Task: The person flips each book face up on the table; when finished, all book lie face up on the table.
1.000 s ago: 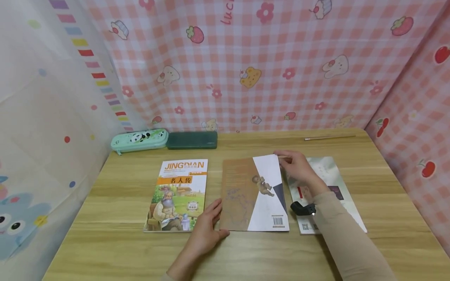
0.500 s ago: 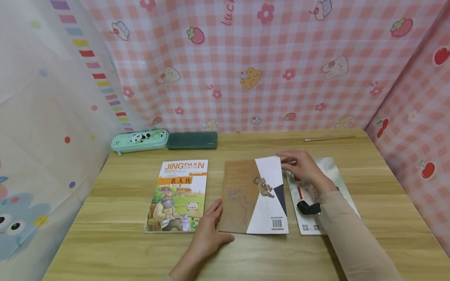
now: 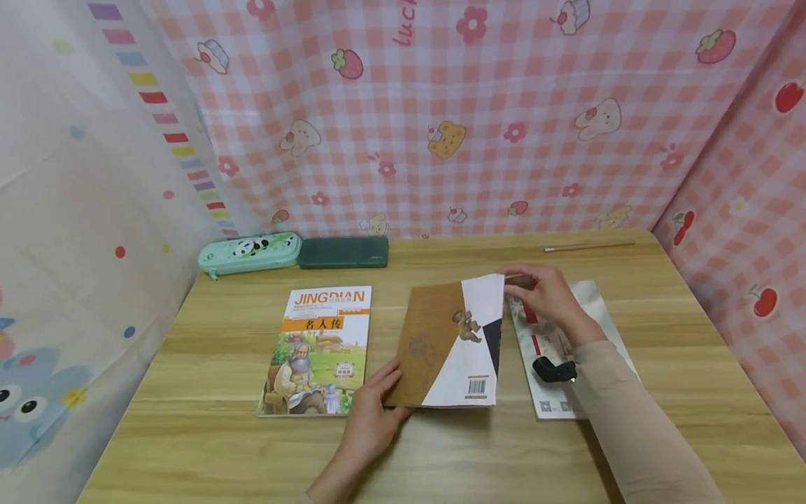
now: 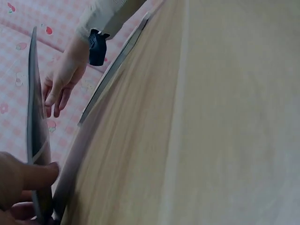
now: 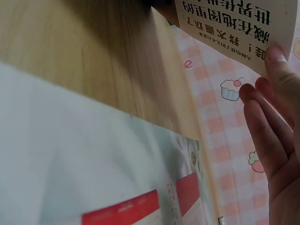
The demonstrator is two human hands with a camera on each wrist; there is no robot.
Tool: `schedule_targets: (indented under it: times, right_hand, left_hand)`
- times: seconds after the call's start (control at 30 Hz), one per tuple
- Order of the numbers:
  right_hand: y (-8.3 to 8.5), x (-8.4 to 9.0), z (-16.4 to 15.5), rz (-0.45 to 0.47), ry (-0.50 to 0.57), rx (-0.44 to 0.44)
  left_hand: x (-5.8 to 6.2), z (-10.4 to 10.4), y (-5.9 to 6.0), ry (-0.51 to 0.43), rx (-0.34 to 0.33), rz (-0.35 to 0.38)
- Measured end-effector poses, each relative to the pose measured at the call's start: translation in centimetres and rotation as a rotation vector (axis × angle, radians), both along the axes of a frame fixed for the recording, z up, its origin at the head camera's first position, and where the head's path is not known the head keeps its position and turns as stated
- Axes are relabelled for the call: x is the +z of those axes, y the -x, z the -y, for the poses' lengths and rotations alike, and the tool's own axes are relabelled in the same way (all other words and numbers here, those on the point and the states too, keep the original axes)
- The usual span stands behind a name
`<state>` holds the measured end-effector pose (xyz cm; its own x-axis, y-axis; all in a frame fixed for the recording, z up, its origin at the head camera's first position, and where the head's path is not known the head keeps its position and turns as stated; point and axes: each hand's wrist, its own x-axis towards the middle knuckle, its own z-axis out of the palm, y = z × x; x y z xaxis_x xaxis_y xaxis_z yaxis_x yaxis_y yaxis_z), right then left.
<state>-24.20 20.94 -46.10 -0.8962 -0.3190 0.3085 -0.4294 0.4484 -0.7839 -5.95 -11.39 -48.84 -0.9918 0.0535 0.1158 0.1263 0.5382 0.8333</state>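
Left hand near the table's front edge, thumb and fingers pinching the lower left corner of the brown-and-white book. The book is tilted, its near edge raised off the wood, mid-table. Right hand grips the book's far right corner, fingers curled on it, above a white booklet lying flat. Yellow illustrated book flat to the left. Panda pencil case and dark green case at the back edge; pencil toward the back right corner.

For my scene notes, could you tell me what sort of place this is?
Probably a child's study desk: a wooden table screened by pink cartoon cloth, with pencil cases at the back and a brown-and-white book lifted by both hands.
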Motion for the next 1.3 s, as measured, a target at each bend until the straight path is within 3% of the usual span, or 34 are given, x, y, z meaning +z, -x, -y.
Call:
schedule_targets:
  times: [0.27,0.43,0.63,0.77,1.0,1.13,1.3]
  right_hand:
    - [-0.1,0.8,0.0,0.114,0.074,0.006]
    - [-0.2,1.8,-0.1,0.110,0.117,0.040]
    - [-0.3,2.7,0.0,0.083,0.214,0.111]
    - [-0.4,3.6,0.1,0.063,0.238,0.118]
    - [-0.3,5.0,0.0,0.004,0.352,0.120]
    - [-0.4,5.4,0.0,-0.003,0.405,0.148]
    - [-0.6,5.9,0.1,-0.006,0.416,0.153]
  left_hand:
    - [1.3,-0.1,-0.1,-0.050,0.122,-0.070]
    - [2.2,0.4,0.0,-0.186,0.168,-0.126]
    - [3.4,1.1,0.4,-0.398,0.182,-0.174]
    - [4.3,1.4,0.5,-0.486,0.188,-0.198]
    - [4.8,1.8,0.5,-0.650,0.108,-0.207]
    - [4.5,1.8,0.4,-0.680,0.125,-0.280]
    - [4.0,2.0,0.6,-0.641,0.167,-0.395]
